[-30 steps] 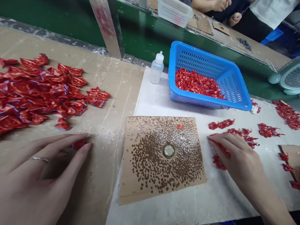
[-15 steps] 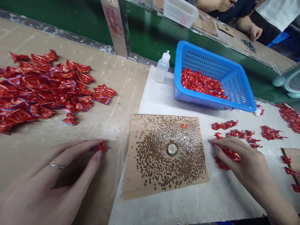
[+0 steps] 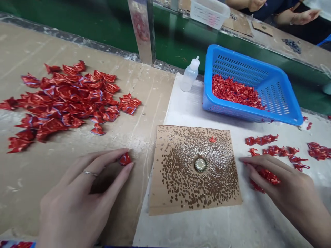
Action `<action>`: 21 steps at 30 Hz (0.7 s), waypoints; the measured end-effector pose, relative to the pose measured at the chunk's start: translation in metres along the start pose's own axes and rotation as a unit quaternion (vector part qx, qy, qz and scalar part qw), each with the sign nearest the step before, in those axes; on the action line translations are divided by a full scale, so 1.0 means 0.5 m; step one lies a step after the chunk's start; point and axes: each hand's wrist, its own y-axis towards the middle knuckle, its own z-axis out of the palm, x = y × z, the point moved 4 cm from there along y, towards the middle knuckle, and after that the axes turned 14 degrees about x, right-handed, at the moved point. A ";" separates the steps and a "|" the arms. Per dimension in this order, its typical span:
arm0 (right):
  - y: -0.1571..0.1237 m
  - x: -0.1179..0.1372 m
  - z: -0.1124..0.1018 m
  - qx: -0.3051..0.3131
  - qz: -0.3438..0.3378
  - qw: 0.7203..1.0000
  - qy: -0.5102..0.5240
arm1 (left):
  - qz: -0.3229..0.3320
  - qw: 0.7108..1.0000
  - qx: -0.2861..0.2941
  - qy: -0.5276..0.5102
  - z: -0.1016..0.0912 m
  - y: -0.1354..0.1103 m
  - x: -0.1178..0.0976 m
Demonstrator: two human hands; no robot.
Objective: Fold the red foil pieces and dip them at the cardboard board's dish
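My left hand (image 3: 85,193), wearing a ring, pinches a small red shiny piece (image 3: 125,159) between thumb and fingers, just above the brown tabletop. To its right lies a square of brown cardboard (image 3: 165,203) covered with dark, wet-looking spots. A round metal cap-like disc (image 3: 200,164) sits in its middle, and a small red scrap (image 3: 212,139) rests near its top edge. My right hand (image 3: 281,182) is closed at the fingertips beside the cardboard's right edge, over several red twisted pieces (image 3: 269,176). Whatever is between those fingertips is too small to make out.
A heap of red shiny pieces (image 3: 67,100) spreads over the left table. Behind the cardboard stand a squeeze bottle (image 3: 190,75) and a blue basket (image 3: 281,81) holding red pieces. More red rows (image 3: 262,139) lie at right. Across a green partition, a co-worker's hands (image 3: 306,17) show.
The view has turned slightly left, so everything appears farther right. Both hands keep nearly the same pose, the left still pinching the red piece. A co-worker's hand has risen from the far table.
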 end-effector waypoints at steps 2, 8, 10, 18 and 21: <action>0.003 -0.003 0.001 0.010 -0.001 0.999 0.031 | 0.029 1.000 0.005 -0.005 0.000 -0.002 -0.005; 0.004 -0.014 -0.007 0.021 0.009 0.998 0.060 | 0.065 0.997 0.027 -0.019 -0.013 0.002 -0.022; 0.005 -0.014 -0.008 0.021 0.012 0.997 0.068 | 0.084 0.996 0.021 -0.009 -0.019 0.006 -0.029; 0.016 -0.003 -0.005 0.006 0.083 0.985 0.151 | 0.027 0.998 0.051 -0.032 -0.013 -0.008 -0.022; 0.024 0.004 -0.003 0.007 0.119 0.963 0.240 | 0.031 0.997 0.058 -0.034 -0.005 -0.013 -0.022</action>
